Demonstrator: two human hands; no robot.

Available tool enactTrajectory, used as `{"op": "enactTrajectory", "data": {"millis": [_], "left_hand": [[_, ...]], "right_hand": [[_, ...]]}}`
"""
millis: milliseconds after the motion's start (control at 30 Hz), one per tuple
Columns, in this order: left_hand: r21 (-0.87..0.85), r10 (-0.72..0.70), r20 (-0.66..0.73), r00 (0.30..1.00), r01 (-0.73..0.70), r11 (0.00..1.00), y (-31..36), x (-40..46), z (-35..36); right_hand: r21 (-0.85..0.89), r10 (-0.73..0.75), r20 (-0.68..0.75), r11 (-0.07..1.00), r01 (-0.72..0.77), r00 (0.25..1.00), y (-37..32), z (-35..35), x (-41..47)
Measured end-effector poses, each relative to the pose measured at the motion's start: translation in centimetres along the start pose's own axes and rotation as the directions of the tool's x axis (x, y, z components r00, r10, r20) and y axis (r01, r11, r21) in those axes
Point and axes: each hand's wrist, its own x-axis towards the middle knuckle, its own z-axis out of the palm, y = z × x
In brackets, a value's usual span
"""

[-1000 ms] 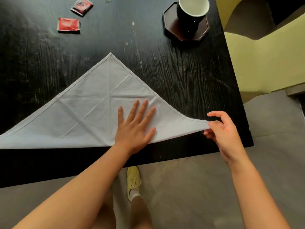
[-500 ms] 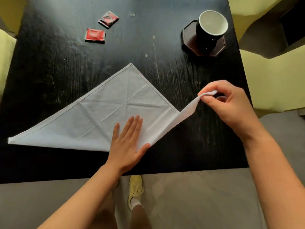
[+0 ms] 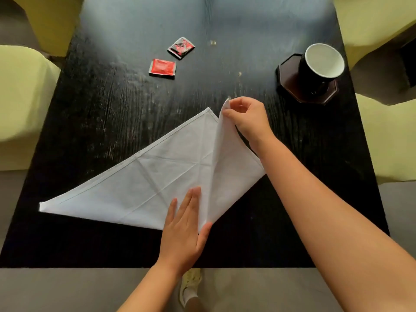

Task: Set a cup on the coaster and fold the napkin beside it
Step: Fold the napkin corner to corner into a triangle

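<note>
A white napkin point(image 3: 144, 188), folded into a triangle, lies on the black table point(image 3: 108, 113). My right hand point(image 3: 247, 119) pinches the napkin's right corner and holds it up over the top point, so the right flap stands folded over. My left hand point(image 3: 186, 230) lies flat with straight fingers on the napkin's near edge at the crease. A black cup point(image 3: 319, 68) with a white inside stands on the dark octagonal coaster point(image 3: 290, 75) at the far right.
Two red sachets point(image 3: 162, 67) point(image 3: 181, 47) lie at the back middle of the table. Yellow-green chairs point(image 3: 20, 104) point(image 3: 391, 136) stand on both sides. The table's near edge runs just below my left hand, with grey floor and my shoe beneath.
My right hand has carried the pinched right corner up and leftward, from the table's right side to the napkin's top point. My left hand stays pressed on the near edge.
</note>
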Motion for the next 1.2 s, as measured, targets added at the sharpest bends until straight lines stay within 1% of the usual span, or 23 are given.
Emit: {"op": "enactTrajectory", "data": {"millis": [67, 167, 233, 400, 667, 733, 767, 800, 833, 867, 900, 933, 967, 1000, 1033, 1067, 1200], "left_hand": [[-0.029, -0.013, -0.012, 1.000, 0.013, 1.000, -0.1, 0.0, 0.1], [-0.039, -0.017, -0.024, 1.000, 0.016, 0.999, -0.1, 0.0, 0.1], [-0.024, -0.009, -0.027, 1.000, 0.008, 1.000, -0.1, 0.1, 0.0], [0.019, 0.015, -0.009, 1.000, -0.015, 1.000, -0.2, 0.1, 0.3], [0.107, 0.041, 0.019, 0.999, -0.042, 0.993, -0.6, -0.1, 0.7], [0.136, 0.035, 0.021, 0.999, -0.037, 0.990, -0.5, -0.1, 0.8], [0.148, 0.032, 0.020, 0.999, -0.035, 0.988, -0.4, -0.1, 0.9], [0.158, 0.032, 0.017, 0.999, -0.034, 0.987, -0.4, -0.1, 1.0], [0.166, 0.033, 0.014, 0.999, -0.035, 0.985, -0.4, -0.1, 1.0], [0.170, 0.035, 0.014, 0.999, -0.037, 0.985, -0.4, 0.0, 1.0], [0.175, 0.035, 0.011, 0.999, -0.036, 0.984, -0.4, 0.0, 1.0], [0.187, 0.034, 0.009, 0.999, -0.035, 0.982, -0.4, 0.0, 1.1], [0.203, 0.037, 0.013, 0.999, -0.038, 0.978, -0.4, 0.0, 1.1], [0.217, 0.040, 0.019, 0.999, -0.044, 0.975, -0.4, 0.1, 1.1], [0.224, 0.040, 0.021, 0.999, -0.044, 0.974, -0.4, 0.1, 1.1], [0.227, 0.037, 0.020, 0.999, -0.041, 0.973, -0.3, 0.0, 1.0], [0.250, 0.039, 0.016, 0.999, -0.041, 0.967, -0.2, 0.1, 0.9]], "right_hand": [[-0.051, 0.065, 0.016, 0.997, -0.065, 0.998, 0.9, 1.5, 1.2], [-0.194, 0.124, -0.004, 0.973, -0.122, 0.992, 2.1, 3.0, 2.4], [-0.274, 0.133, -0.044, 0.952, -0.140, 0.990, 2.5, 3.5, 3.0], [-0.364, 0.110, -0.073, 0.922, -0.129, 0.991, 3.1, 4.1, 3.7], [-0.506, 0.006, -0.102, 0.861, -0.057, 0.995, 3.2, 4.5, 4.2], [-0.595, -0.092, -0.091, 0.804, 0.020, 0.992, 2.9, 4.3, 3.7], [-0.654, -0.186, -0.079, 0.751, 0.090, 0.979, 2.8, 3.9, 2.9], [-0.695, -0.319, -0.056, 0.693, 0.192, 0.946, 2.9, 3.5, 1.8], [-0.714, -0.451, 0.004, 0.624, 0.319, 0.892, 3.1, 3.1, 0.2], [-0.723, -0.547, 0.110, 0.530, 0.444, 0.830, 3.6, 2.8, -1.6], [-0.716, -0.566, 0.263, 0.428, 0.551, 0.781, 4.4, 2.6, -3.5], [-0.697, -0.504, 0.421, 0.352, 0.625, 0.754, 5.3, 2.4, -5.0], [-0.684, -0.386, 0.537, 0.322, 0.655, 0.750, 6.3, 2.2, -6.1], [-0.686, -0.264, 0.595, 0.325, 0.650, 0.759, 7.3, 2.0, -6.6], [-0.705, -0.173, 0.609, 0.330, 0.628, 0.774, 8.2, 2.0, -6.6], [-0.722, -0.138, 0.601, 0.328, 0.609, 0.787, 8.8, 2.1, -6.2], [-0.769, -0.183, 0.556, 0.257, 0.586, 0.811, 8.5, 2.9, -2.4]]}}
